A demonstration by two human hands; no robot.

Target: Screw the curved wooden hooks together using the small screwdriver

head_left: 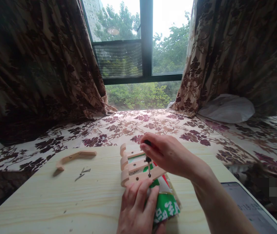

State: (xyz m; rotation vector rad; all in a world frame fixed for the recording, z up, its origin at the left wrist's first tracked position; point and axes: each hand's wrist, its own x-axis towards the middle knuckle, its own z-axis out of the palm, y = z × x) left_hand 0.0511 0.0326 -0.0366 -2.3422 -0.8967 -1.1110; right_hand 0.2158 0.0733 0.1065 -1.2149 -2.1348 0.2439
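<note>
Left hand (137, 208): palm down, fingers stretched toward the work; whether it grips is hidden. Printed green-and-white packet (167, 208): beside those fingers, running under the wood. Phone (243, 198): right edge of the tabletop (55, 201), screen showing digits, beside the right forearm. Curved wooden pieces (131, 179), three: side by side on the packet, drilled; joints undetermined. Screwdriver (149, 167): tip on the nearest piece. Right hand (161, 149): closed around its handle, masking the pieces' far right ends. Risk, as judged: the soft packet could let the wood shift, the tip then skidding into the left fingers. Loose screws (82, 174): tabletop, left; a stray knock might roll them. Single curved piece (76, 156): just beyond them. Floral cover (140, 125); white plastic bag (226, 109), right; patterned curtains (197, 71); dark-framed window (146, 39).
</note>
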